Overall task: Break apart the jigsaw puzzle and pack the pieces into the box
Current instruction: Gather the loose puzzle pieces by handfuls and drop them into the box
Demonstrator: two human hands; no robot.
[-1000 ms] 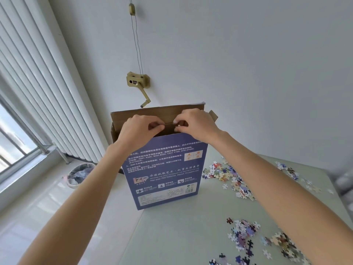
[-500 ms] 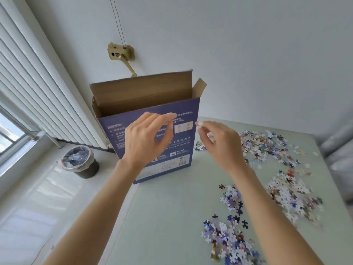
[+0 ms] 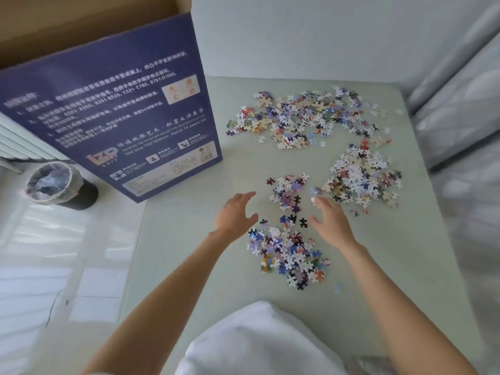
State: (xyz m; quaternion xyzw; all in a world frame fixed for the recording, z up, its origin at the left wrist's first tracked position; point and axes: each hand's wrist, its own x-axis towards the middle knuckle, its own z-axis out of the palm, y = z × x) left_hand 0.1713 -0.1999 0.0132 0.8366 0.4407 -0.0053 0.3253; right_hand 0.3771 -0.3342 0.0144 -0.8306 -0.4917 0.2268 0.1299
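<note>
Four loose heaps of jigsaw pieces lie scattered over the pale green table (image 3: 189, 253), every one broken down to single pieces or tiny clumps. The biggest heap (image 3: 303, 117) runs wide along the far edge, its long axis following that edge; a rounder heap (image 3: 362, 174) sits by the right edge. Closer in, a small cluster (image 3: 288, 190) of purple, white and black pieces lies near the middle, and a near heap (image 3: 286, 255) stretches from it toward the front edge, blues and whites mixed with a few black pieces.

Over at the far left corner stands the box (image 3: 113, 112), upright on its narrow bottom edge, tall and dark blue with white print on the facing side, its brown cardboard top flap open. Its broad face is angled toward the middle of the table.

Both hands hover low above the table between the small cluster and the near heap. The left hand (image 3: 236, 212) is spread, fingers reaching forward, holding nothing. The right hand (image 3: 328, 220) is likewise spread and empty, its fingertips just beside the small cluster. A bin (image 3: 54, 185) stands on the floor left of the table.
</note>
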